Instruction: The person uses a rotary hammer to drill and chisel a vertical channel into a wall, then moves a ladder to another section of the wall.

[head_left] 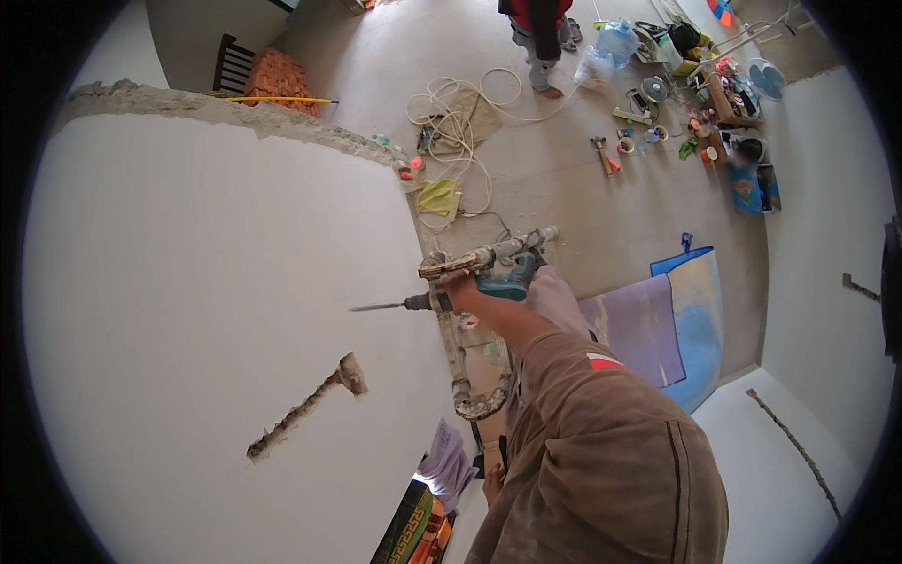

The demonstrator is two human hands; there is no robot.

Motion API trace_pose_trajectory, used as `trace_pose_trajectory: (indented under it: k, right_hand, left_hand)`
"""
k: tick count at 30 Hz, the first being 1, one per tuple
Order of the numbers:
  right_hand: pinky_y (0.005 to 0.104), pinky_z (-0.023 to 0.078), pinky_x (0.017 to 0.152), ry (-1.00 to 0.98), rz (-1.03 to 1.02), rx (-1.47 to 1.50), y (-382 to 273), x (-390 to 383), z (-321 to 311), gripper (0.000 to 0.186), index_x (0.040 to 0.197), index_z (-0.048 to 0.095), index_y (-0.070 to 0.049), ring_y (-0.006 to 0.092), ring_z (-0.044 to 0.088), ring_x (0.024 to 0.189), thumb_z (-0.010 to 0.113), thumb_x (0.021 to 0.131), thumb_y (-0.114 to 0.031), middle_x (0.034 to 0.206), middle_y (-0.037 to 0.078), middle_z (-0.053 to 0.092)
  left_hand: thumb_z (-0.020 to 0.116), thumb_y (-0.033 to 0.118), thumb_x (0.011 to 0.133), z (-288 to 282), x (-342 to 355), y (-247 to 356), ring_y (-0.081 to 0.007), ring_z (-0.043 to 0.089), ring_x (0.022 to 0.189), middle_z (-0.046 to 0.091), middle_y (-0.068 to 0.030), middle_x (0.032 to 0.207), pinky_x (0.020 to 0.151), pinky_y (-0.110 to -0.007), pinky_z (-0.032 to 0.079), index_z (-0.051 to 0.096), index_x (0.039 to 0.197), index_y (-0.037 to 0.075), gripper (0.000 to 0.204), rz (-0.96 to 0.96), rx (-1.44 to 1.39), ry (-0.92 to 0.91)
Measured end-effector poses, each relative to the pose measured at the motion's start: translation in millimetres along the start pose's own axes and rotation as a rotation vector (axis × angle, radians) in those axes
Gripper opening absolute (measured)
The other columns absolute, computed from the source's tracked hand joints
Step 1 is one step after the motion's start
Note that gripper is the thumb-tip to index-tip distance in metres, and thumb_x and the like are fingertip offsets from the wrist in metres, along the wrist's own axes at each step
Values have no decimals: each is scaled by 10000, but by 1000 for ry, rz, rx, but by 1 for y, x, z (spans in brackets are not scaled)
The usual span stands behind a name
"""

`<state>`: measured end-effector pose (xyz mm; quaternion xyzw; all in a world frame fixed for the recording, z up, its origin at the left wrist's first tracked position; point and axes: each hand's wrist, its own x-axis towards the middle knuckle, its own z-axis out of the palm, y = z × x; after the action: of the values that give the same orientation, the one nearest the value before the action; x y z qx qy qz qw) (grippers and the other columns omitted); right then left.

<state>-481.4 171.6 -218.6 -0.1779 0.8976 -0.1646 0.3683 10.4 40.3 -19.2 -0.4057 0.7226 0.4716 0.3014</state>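
My left hand (458, 289), at the end of my brown-sleeved arm, is closed around the front of a teal and dark rotary hammer drill (507, 282). Its long drill bit (378, 307) points left at the white wall (207, 273); whether the tip touches the wall I cannot tell. The drill's rear grip (536, 258) lies to the right, and I cannot make out my right hand there. Beside the drill stands a cement-crusted tubular frame (456, 362). Lower on the wall runs a rough chiselled groove (305, 409) with a wider pocket at its upper end.
A pale hose or cable (479, 155) lies coiled beyond the frame. Another person (540, 38) stands at the far side. Hammers (606, 155) and a water jug (617, 42) sit at upper right. Purple and blue mats (644, 324) lie right; stacked bricks (280, 83) are at upper left.
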Motion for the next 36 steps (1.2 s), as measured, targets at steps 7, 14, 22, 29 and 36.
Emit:
trace_pose_trajectory:
  k: [7,14,22,29,36]
  right_hand:
    - [603,415,936,-112,-234,83,-8,-63,3,929,1342,449,-74,385,508,1191,859,560,-362,1205,219,582]
    - [497,431,902,-128,-511,75,-12,-137,-39,955,1357,422,-61,374,519,1116,837,573,-415,1130,188,567]
    - [472,438,933,100,-779,22,-47,-225,-236,899,1320,464,-59,372,565,1057,824,554,-364,1102,189,592]
    - [462,418,952,386,-1130,-198,-172,-329,-387,741,1262,499,-87,315,561,1070,785,592,-222,1036,118,591]
    - [471,437,912,354,-1586,-265,-275,-415,-413,659,1255,514,-118,313,589,1047,746,653,-252,961,92,646]
  left_hand:
    - [532,376,962,14,14,-2,-273,612,1026,612,-156,1073,846,-355,474,527,1251,77,416,-14,-2,30]
    - [531,365,963,20,53,19,-240,636,936,644,-135,925,761,-343,479,598,1124,18,388,84,29,89]
    - [546,301,976,-4,74,234,-185,630,941,674,-101,1042,811,-322,509,579,1177,-47,403,376,-354,89]
    - [650,636,806,-80,-5,419,-247,307,1372,310,-124,1483,1136,-467,274,209,1477,64,985,1298,-619,307]
    - [331,616,924,-105,-142,475,-394,406,1308,382,-273,1405,1104,-521,338,328,1392,-61,823,1650,-1053,1192]
